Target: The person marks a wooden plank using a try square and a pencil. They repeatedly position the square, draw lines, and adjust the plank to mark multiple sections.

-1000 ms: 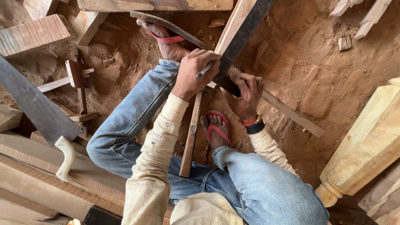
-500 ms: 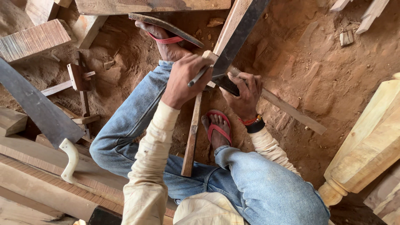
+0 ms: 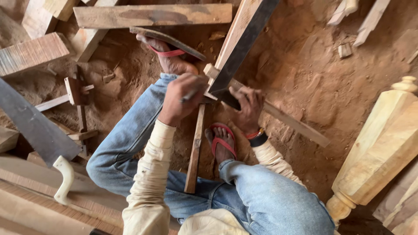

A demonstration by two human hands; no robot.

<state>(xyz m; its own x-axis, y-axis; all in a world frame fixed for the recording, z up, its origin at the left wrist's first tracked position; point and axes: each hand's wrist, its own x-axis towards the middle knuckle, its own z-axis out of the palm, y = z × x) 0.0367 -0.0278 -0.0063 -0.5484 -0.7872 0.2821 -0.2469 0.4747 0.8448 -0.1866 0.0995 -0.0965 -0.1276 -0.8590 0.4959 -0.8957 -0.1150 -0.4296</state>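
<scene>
- Head view, nearest first: a narrow brown wooden strip (image 3: 195,148) runs from the person's lap toward the dark metal try square (image 3: 237,52).
- Just left of the square, the left hand (image 3: 179,100) is clenched around a thin pencil (image 3: 190,95); marking well likely means keeping the tip tight against the blade's edge.
- At the square's near corner, the right hand (image 3: 247,109) presses down on it and on a pale wooden batten (image 3: 283,119); firm pressure should stop slipping.
- Beyond the square lies sandy floor (image 3: 305,65).
</scene>
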